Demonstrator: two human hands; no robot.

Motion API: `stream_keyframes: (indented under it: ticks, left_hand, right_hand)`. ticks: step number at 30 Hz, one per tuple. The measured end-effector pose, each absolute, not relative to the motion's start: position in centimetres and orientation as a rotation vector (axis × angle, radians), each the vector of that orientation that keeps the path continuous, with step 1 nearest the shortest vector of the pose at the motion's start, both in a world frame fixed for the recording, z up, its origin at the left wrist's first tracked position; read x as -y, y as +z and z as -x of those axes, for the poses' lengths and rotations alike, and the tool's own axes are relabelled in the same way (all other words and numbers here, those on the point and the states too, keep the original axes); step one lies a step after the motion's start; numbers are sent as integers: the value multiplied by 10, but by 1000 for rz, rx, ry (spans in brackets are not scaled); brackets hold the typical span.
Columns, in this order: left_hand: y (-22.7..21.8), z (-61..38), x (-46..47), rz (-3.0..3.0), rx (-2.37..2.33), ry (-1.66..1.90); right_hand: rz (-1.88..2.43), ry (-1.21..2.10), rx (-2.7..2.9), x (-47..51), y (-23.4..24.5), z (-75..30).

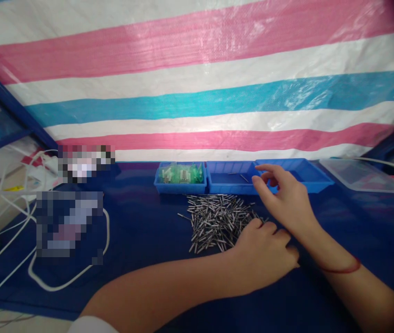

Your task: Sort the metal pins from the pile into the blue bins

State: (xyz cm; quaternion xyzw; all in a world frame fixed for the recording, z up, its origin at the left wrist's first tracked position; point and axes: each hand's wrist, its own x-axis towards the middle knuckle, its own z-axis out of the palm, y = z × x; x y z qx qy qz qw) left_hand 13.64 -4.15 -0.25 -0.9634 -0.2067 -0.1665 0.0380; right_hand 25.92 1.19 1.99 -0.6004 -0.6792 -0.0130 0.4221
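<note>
Metal pins [214,219]: heaped at centre.
Left hand [264,254]: curled, lower right of centre; contents hidden, cannot tell.
Right hand [285,199]: thumb and forefinger parted, overlapping blue bins [231,188], right.
White cable [53,289]: lower left, beside unreadable pixelated patch [68,226].

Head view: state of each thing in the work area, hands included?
Thin silver metal pins: loose, heaped.
Left blue plastic bin: holding green see-through packaging.
Middle blue plastic bin: at least two pins inside.
Right blue plastic bin: partly hidden, contents unclear.
Left hand: fingers curled, contents hidden.
Right hand: thumb and index finger apart.
</note>
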Motion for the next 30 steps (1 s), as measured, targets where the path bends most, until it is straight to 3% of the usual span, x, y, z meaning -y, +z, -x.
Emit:
stream_keyframes:
  ticks: [15,21,26,30]
  left_hand:
    - [-7,-103,36,2797,617,-372]
    - [-12,-100,27,2810,673,-478]
    - [-1,-92,17,2940,811,-749]
    - [15,-79,9,3045,1208,-1337]
  right_hand:
    - [1376,3,1846,-6,16,-251]
    - [1325,-11,1899,-4,17,-248]
    - [1322,16,1909,-1,18,-247]
    - [1388,94,1798,5,22,-244]
